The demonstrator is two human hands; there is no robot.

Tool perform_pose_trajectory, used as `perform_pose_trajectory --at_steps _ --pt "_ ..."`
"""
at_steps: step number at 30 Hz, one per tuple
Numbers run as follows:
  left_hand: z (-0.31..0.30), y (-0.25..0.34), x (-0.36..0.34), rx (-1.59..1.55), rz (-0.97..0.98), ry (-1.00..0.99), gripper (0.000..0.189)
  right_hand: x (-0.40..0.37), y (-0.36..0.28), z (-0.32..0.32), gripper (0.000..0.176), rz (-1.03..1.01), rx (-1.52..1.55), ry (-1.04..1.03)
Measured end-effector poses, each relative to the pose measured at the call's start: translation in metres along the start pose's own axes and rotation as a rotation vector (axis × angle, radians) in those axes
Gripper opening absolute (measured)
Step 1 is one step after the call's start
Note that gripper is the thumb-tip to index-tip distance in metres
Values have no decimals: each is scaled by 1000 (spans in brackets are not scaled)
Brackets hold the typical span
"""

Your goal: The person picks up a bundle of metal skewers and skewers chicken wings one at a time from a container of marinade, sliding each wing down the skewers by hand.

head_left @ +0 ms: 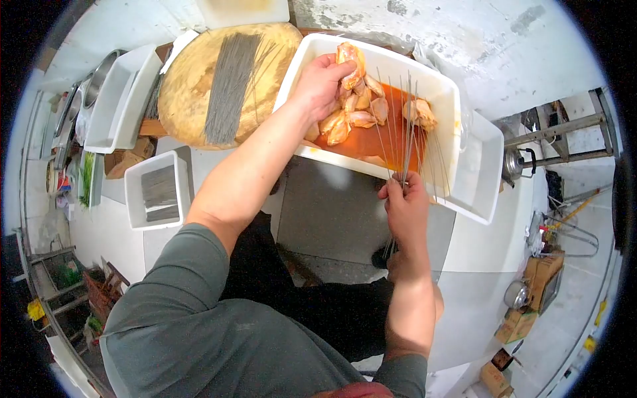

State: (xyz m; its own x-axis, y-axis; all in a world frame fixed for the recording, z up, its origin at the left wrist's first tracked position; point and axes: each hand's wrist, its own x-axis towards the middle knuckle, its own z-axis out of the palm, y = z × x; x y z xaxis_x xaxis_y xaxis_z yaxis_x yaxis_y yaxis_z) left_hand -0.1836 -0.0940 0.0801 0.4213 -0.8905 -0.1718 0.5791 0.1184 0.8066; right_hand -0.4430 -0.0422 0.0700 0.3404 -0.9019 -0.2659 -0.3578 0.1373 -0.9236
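Fingers (pixel 397 194) clasp skewers (pixel 403 126), tips pointing toward tub (pixel 434 86).

- Left hand (pixel 320 85), far centre: fingers closed on an orange marinated chicken piece (pixel 350 61) inside a white rectangular plastic tub (pixel 434 86) holding orange sauce.
- Right hand (pixel 406 211), near the tub's near edge: grips a bundle of thin metal skewers (pixel 406 126), tips over the tub.
- Round wooden chopping block (pixel 186 93), far left: carries loose grey skewers (pixel 229 86).
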Motion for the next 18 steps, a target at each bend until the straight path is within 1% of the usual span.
perform_pose_trajectory --at_steps 2,5,8,11,18 --pt "0 2 0 -26 -1 -10 25 1 2 3 9 -13 52 0" --pt "-1 1 1 6 13 -15 26 3 2 2 9 -6 47 -2" --pt "0 2 1 23 8 -2 27 1 2 8 9 -44 82 14" --pt "3 -1 -2 53 23 -9 24 2 3 11 9 -18 -40 37" --pt "0 -6 1 81 31 -26 23 3 3 14 9 -3 -11 44"
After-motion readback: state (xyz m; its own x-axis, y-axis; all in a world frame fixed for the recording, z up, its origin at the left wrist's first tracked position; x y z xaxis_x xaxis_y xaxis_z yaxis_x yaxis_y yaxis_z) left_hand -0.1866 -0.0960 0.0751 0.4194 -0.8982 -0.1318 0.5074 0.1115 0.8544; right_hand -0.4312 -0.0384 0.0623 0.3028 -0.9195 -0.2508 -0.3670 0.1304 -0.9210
